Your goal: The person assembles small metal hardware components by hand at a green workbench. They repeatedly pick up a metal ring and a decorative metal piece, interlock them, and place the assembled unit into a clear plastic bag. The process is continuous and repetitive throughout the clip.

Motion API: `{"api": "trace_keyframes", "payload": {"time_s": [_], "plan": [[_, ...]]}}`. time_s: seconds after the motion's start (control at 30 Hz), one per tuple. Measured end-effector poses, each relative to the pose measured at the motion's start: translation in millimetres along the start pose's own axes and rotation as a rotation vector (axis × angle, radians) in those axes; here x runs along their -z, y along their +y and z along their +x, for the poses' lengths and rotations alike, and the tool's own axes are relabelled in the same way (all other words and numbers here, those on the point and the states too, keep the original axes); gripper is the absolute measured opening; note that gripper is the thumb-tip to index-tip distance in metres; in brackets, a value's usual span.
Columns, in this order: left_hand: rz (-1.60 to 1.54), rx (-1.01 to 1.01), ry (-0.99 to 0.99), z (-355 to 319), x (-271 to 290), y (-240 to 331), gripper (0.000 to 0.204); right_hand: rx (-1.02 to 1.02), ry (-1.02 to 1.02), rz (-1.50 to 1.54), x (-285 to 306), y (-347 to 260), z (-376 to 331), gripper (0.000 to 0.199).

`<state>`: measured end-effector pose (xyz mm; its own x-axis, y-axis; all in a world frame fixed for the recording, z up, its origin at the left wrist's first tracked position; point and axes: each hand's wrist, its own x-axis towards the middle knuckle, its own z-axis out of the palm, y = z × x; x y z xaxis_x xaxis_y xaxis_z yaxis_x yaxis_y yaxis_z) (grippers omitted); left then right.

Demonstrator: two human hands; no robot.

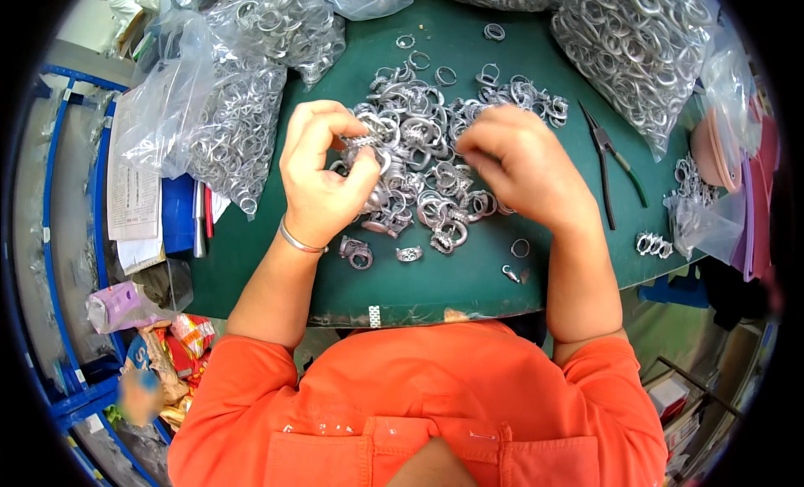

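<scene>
Dozens of silver-grey rings (417, 133) lie heaped, some ornate; left fingers (333, 123) pinch one; right fingers (487, 137) curl, grip unclear.

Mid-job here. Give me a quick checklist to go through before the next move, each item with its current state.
1. Left hand at the ring pile: ok, at its left side.
2. Right hand holding a ring: cannot tell, fingertips curled down.
3. Pliers clear of both hands: ok, lying to the right.
4. All rings gathered in the pile: not ok, a wide ring lies apart, nearer the person.
</scene>
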<state>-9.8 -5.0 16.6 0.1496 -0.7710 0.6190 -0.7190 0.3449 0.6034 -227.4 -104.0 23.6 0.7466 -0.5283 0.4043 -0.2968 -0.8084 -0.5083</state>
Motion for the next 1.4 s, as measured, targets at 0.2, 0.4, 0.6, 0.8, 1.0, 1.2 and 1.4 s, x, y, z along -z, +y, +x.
{"api": "trace_keyframes", "payload": {"time_s": [0.2,0.4,0.6,0.8,1.0,1.2,1.4], "plan": [[-0.046,0.021,-0.086,0,0,6,0.047,-0.113,-0.157,-0.001,-7,-4,-1,0.009],[-0.030,-0.206,-0.208,-2,-7,16,0.069,-0.566,-0.050,1.006,-2,-14,10,0.011],[-0.154,-0.151,-0.205,-6,-11,17,0.059,-0.669,-0.241,1.307,-10,-21,9,0.021],[-0.148,-0.166,-0.148,-10,-13,18,0.027,-0.670,-0.329,1.224,-12,-30,11,0.020],[-0.144,-0.078,-0.009,-4,-7,19,0.020,-0.216,-0.193,0.228,-4,-17,1,0.024],[-0.300,0.081,0.460,46,38,6,0.025,-0.102,-0.339,0.021,5,-26,-1,0.025],[0.161,0.180,0.414,157,128,-47,0.037,-0.052,-0.352,0.071,9,-22,-3,0.027]]}}
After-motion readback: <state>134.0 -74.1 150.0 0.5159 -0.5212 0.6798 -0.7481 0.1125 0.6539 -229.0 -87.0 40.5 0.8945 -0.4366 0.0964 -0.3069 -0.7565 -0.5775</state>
